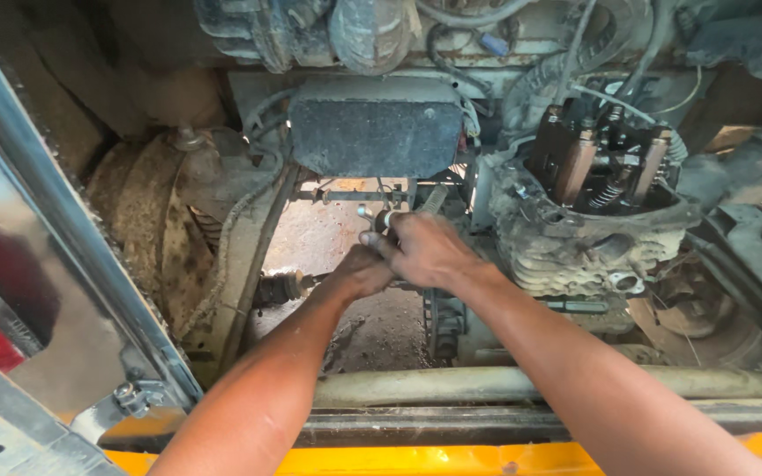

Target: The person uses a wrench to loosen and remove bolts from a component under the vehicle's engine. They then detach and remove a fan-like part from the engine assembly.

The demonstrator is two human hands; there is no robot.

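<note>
Both my hands reach down into a dirty engine bay. My right hand [425, 251] is closed around a metal tool or fitting [379, 217] with a shiny round end, just below a dark rectangular box [374, 130]. My left hand [359, 271] sits directly under the right one, its fingers hidden, seemingly gripping the same part. To the right stands an open engine head [606, 163] with exposed valve springs and rockers above a finned cylinder [566, 251].
A metal panel [37, 264] slants along the left. A rusty wheel housing [156, 229] lies behind it. Hoses and cables [557, 62] hang at the top. A pale bar [504, 384] and a yellow edge [451, 458] cross the front.
</note>
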